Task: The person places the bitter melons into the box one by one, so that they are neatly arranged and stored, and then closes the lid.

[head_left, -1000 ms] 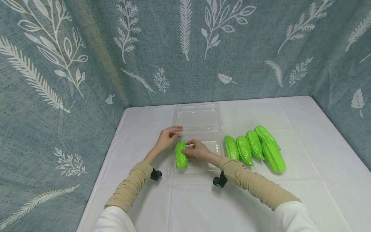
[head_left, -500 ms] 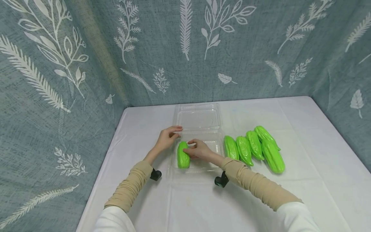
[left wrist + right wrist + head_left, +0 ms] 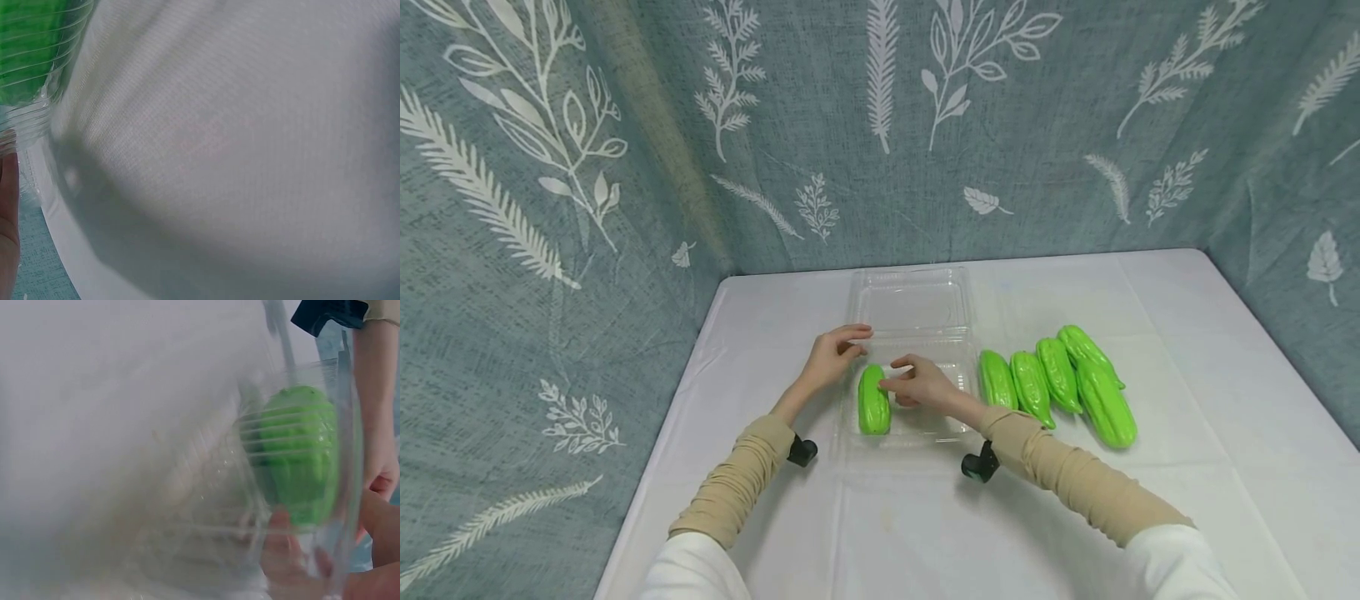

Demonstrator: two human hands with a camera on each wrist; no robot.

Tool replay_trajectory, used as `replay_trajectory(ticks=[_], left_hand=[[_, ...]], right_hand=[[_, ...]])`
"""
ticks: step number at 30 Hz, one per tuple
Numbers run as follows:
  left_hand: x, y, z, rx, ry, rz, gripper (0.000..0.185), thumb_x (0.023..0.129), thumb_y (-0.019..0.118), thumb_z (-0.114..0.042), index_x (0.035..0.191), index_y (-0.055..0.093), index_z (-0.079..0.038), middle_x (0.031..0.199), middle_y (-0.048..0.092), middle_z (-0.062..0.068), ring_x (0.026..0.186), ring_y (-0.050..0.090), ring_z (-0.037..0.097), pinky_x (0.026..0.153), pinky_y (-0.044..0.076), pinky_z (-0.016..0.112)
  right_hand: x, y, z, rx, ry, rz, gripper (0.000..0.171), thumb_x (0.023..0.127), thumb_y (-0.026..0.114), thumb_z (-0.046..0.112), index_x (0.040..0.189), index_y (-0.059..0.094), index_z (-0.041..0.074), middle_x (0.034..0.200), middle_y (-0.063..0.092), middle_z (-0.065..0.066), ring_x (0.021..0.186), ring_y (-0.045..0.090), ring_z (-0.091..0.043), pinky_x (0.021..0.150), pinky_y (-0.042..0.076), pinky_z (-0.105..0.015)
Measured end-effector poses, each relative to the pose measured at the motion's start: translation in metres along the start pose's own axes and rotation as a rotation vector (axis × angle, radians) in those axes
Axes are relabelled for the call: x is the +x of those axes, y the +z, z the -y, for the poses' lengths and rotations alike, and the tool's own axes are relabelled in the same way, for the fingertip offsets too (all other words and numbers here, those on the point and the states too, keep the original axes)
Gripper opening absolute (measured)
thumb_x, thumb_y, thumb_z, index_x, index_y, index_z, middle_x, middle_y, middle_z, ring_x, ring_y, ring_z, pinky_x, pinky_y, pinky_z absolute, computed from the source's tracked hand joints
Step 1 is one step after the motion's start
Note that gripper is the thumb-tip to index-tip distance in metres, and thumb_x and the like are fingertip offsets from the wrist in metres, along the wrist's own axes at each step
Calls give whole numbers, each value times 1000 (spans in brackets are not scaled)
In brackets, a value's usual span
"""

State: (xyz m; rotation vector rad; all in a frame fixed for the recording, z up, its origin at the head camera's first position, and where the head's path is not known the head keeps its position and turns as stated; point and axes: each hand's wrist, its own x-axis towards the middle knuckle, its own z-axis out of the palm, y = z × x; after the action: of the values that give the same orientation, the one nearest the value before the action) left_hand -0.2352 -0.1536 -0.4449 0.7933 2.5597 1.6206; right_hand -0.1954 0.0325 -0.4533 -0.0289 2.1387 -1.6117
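Between our hands lies a glossy, ridged green gourd (image 3: 873,400) at the left end of the clear plastic clamshell tray (image 3: 925,427). Our right hand (image 3: 922,382) hovers beside it, fingers loosely curled, holding nothing — our left hand (image 3: 829,358) pinches the tray's far rim. Four more gourds (image 3: 1060,383) lie on the white tablecloth (image 3: 1187,375) before leaf-printed blue curtains (image 3: 550,167).

Staged recording booth rather than a lived-in room: a table (image 3: 1150,517) under a plain white cloth stands in a corner closed off by hanging grey-blue fabric backdrops (image 3: 550,167) printed with white leaves; glossy green plastic imitation gourds (image 3: 1060,379) and small black wrist-worn cameras (image 3: 977,465) complete the setup
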Motion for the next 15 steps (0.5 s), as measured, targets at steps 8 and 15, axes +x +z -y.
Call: replay_trajectory(ticks=[8,15], left_hand=[[-3,2,-3,16,26,-1,26,82,50,15,108,56,17,118,50,32,89,58,46,76,53,44],[-4,2,-3,26,20,-13,26,82,51,15,107,56,16,118,51,31,89,58,45,76,54,42]], right_hand=[[-10,-13,3,-110,-14,-28,54,82,65,26,126,45,3,105,60,-15,85,63,-29,71,56,-36],[-18,-26,0,-129,-57,-22,55,82,64,25,127,44,1,105,58,-17,87,62,-33,73,55,-38]])
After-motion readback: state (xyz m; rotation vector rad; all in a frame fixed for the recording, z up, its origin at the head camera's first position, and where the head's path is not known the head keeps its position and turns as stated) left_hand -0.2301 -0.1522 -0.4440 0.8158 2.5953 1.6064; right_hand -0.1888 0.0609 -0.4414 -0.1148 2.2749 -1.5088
